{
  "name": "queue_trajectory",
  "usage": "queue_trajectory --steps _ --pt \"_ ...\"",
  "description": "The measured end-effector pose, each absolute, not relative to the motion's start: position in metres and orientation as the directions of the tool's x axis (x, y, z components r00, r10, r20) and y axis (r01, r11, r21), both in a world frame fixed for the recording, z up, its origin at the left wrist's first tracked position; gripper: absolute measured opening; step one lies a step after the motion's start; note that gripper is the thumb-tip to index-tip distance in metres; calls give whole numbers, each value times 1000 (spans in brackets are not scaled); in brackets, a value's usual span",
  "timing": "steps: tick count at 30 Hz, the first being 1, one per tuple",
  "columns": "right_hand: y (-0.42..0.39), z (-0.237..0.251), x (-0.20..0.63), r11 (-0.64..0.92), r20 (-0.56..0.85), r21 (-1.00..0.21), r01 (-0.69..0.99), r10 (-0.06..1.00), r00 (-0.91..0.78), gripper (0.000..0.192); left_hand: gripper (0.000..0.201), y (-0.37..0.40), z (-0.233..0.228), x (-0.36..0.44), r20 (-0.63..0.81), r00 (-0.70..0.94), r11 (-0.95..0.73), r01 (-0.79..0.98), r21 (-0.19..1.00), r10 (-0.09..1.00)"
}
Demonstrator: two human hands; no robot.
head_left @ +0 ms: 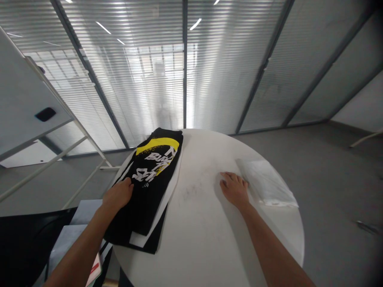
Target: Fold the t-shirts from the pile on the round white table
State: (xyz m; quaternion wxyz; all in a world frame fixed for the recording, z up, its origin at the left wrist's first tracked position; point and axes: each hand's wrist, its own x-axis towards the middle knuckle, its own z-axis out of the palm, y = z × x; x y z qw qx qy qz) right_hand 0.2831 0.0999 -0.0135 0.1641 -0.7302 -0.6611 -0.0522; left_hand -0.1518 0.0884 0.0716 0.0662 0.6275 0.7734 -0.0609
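Observation:
A folded black T-shirt (146,199) with a yellow band and white lettering lies on the left side of the round white table (203,235). White and black layers show beneath it; whether they belong to the same garment I cannot tell. My left hand (119,194) grips the shirt's left edge, thumb on top, its other fingers mostly hidden. On the right, my right hand (235,189) rests palm down on the tabletop with fingers spread and nothing in them. Close beside it lies a flat, clear plastic bag (269,183), near the table's right edge.
A whiteboard on a white frame (86,135) stands at the left. Below it, at the lower left, are pale packages (67,239) and a black surface (26,243). Glass panels with blinds (149,91) run behind the table. Grey floor (329,167) lies to the right.

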Motion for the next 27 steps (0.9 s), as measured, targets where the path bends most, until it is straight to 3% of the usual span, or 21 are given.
queue_trajectory --steps 6,10,15,18,21,27 --pt "99 -10 283 -71 270 -180 981 955 119 41 35 73 96 -108 11 -138 139 985 -102 990" --pt "99 -10 283 -66 268 -186 980 956 116 41 36 66 106 -81 14 -93 94 985 -143 996" --pt "100 -13 285 -62 277 -188 980 954 113 40 33 63 106 -60 20 -50 52 993 -111 999" --pt "101 -13 286 -64 271 -195 979 955 117 40 28 64 102 -47 -2 -1 1 1000 -15 1000" --pt "101 -13 286 -67 272 -189 980 955 117 40 20 68 99 -29 -4 56 -55 986 160 998" --pt "99 -12 284 -61 265 -203 977 957 115 41 13 81 100 18 97 140 -170 870 464 985"
